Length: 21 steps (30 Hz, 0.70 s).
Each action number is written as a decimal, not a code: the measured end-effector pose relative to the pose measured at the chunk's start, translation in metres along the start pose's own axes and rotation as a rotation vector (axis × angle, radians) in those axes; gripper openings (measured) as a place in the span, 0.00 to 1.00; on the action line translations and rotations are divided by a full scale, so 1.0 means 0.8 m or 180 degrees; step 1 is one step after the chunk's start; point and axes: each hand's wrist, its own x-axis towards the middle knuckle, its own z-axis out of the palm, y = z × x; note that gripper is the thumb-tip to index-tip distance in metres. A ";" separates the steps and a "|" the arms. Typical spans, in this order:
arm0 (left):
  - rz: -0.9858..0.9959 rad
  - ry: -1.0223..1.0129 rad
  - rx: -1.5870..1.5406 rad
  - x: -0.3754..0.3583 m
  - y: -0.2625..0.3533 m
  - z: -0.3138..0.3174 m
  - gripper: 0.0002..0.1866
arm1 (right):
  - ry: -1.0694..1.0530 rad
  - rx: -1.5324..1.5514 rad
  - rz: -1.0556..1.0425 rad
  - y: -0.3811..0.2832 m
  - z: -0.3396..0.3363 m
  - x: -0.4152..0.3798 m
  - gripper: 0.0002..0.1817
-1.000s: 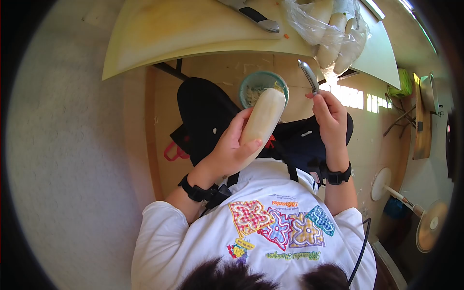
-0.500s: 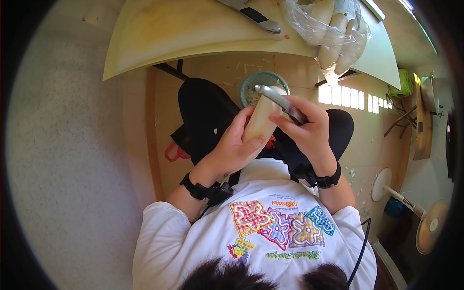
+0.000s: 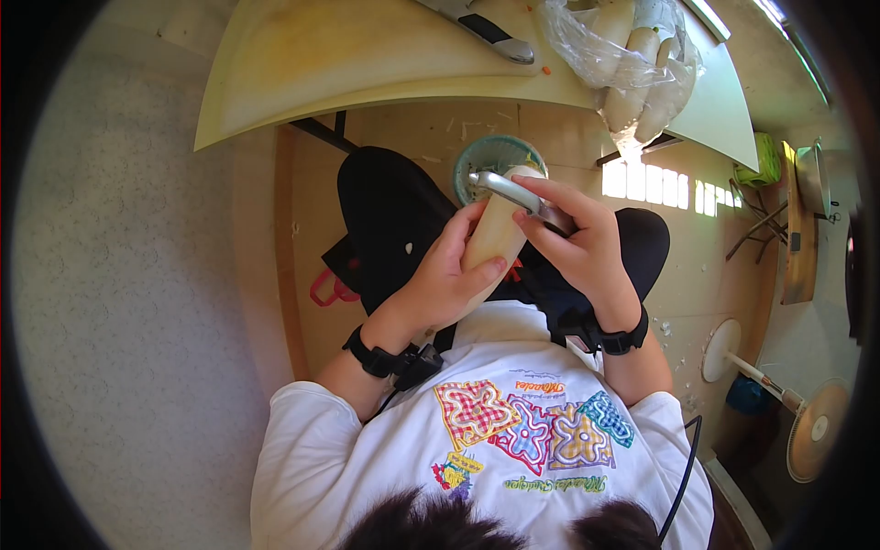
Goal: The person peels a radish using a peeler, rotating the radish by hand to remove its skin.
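In the head view, a long white radish with a smooth, pale surface [image 3: 495,240] is held at a slant above the lap, between the knees in black trousers [image 3: 385,206]. Its near part is grasped by the left hand [image 3: 440,280], with the thumb laid along the top and the fingers wrapped around the left side. A silver metal peeler [image 3: 510,190] is gripped by the right hand [image 3: 582,234], and its head is laid across the radish near the far end; whether the blade is touching cannot be told.

Beneath that far end, a round blue-green bowl [image 3: 500,143] is seen, with pale shavings inside. On the pale yellow-green table [image 3: 367,64] on the far side, a knife with a black and silver handle [image 3: 497,37] is laid. To its right, several white radishes [image 3: 629,92] are contained in a clear plastic bag [image 3: 570,38], partly hanging over the near edge.
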 end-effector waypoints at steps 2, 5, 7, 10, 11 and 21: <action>-0.0052 -0.0014 -0.0011 0.000 0.000 0.001 0.35 | -0.0015 0.0087 -0.0030 0.005 0.001 0.000 0.13; -0.0131 -0.0050 -0.0185 0.000 -0.004 0.003 0.35 | -0.0080 -0.0069 -0.0104 0.008 -0.002 -0.003 0.12; 0.0054 0.0078 -0.0143 0.001 -0.010 0.003 0.35 | -0.0045 -0.0392 -0.0296 0.009 -0.005 -0.004 0.12; -0.0033 0.0164 -0.0089 0.001 -0.004 0.001 0.35 | 0.0172 -0.0078 -0.0152 0.013 -0.007 -0.009 0.10; -0.0029 0.0171 -0.0090 0.001 -0.003 0.000 0.35 | 0.0165 -0.0076 -0.0156 0.011 -0.010 -0.010 0.10; 0.0050 0.0416 -0.0130 0.001 -0.005 -0.027 0.36 | 0.0925 0.0188 0.0123 0.016 -0.048 0.002 0.09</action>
